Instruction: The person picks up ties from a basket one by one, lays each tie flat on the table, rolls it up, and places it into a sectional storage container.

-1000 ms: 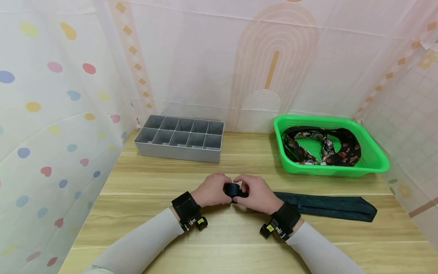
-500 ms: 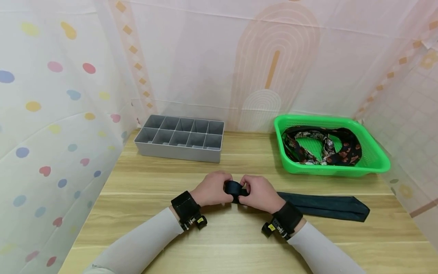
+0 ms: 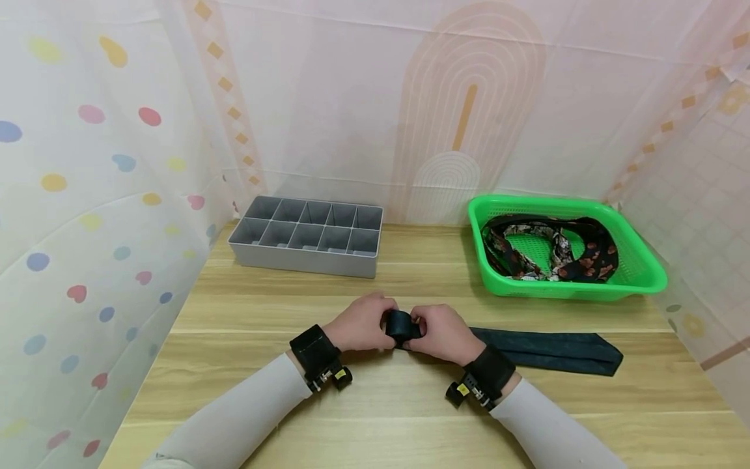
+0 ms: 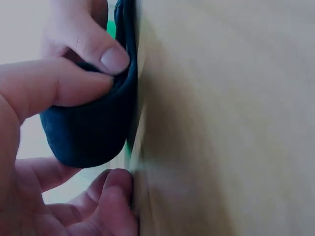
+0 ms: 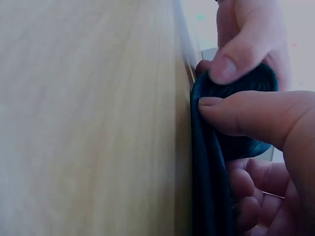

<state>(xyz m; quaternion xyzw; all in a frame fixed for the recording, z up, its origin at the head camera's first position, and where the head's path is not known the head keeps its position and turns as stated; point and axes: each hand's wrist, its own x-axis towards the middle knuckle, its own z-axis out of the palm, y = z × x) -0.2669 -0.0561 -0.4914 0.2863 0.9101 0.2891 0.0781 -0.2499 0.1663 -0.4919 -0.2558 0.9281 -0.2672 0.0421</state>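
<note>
Left hand (image 3: pixel 362 324): fingers curled round tie coil (image 3: pixel 400 327); right hand (image 3: pixel 445 333) pinching strip (image 3: pixel 553 352) right of coil, likely for tightness.

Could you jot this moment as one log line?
necktie: partly rolled, pointed end on table; left hand: holds roll; right hand: holds necktie at roll; green basket: floral fabric inside

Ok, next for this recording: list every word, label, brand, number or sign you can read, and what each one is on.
No readable text anywhere.
Left wrist camera: a small yellow sticker, too small to read.
Right wrist camera: another yellow sticker, also too small to read.
Dark tie, grey divided box, green basket: no lettering visible.
Curtain: printed shapes only.
</note>
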